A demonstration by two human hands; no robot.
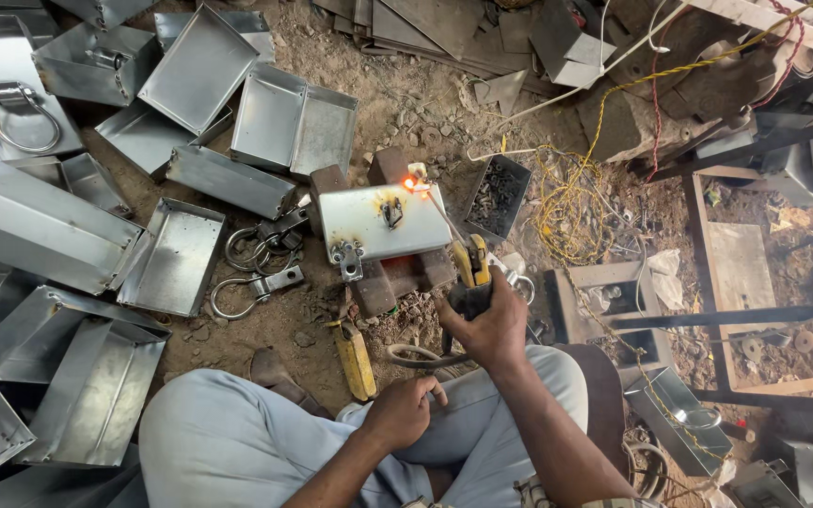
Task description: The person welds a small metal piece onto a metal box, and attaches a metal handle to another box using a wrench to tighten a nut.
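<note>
My right hand [489,325] grips a yellow-and-black welding electrode holder [470,268]. Its thin rod [437,209] reaches up to the top right corner of a grey sheet-metal box [374,221], where an orange glow [413,184] shows. The box lies on rusty metal blocks [397,277] and carries a small latch [349,259] at its lower left. My left hand [405,409] rests as a loose fist on my left knee, holding nothing that I can see.
Several open sheet-metal boxes and lids [190,141] are piled on the dirt at left. Metal loop handles [254,268] lie beside the work. A small tray of dark fasteners [496,198] sits right of the box. Tangled yellow wire [571,207] and metal frames [764,282] crowd the right.
</note>
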